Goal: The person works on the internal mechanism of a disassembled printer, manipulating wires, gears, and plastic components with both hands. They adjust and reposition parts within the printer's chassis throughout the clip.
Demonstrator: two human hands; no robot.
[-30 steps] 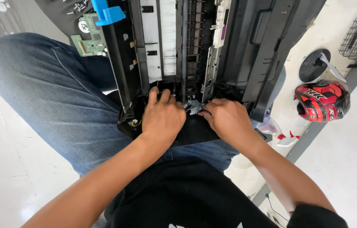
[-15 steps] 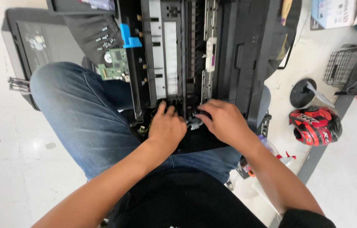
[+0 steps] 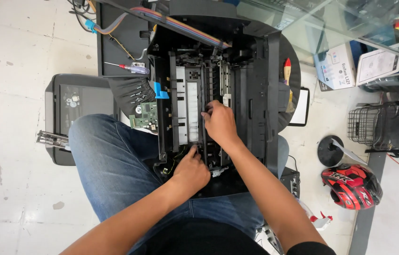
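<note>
An opened black printer (image 3: 256, 75) rests across my lap, its inner frame exposed. My left hand (image 3: 191, 171) presses its fingertips on the near end of the white strip (image 3: 192, 108) inside the printer. My right hand (image 3: 219, 122) reaches further in, fingers pinched on a thin dark bar beside that strip. A blue plastic clip (image 3: 160, 90) sticks out on the left rail. A green circuit board (image 3: 143, 115) lies just left of the frame.
A screwdriver (image 3: 131, 68) lies on a black panel beyond the printer, with coloured tubing (image 3: 180, 23) above. A black scanner lid (image 3: 74, 106) sits left on the floor. A red helmet (image 3: 350, 185), wire basket (image 3: 367, 126) and boxes (image 3: 336, 66) stand right.
The view has pulled back and shows the whole printer. My right hand moved away from the near edge, deeper into the frame. My left hand stays near the front end.
</note>
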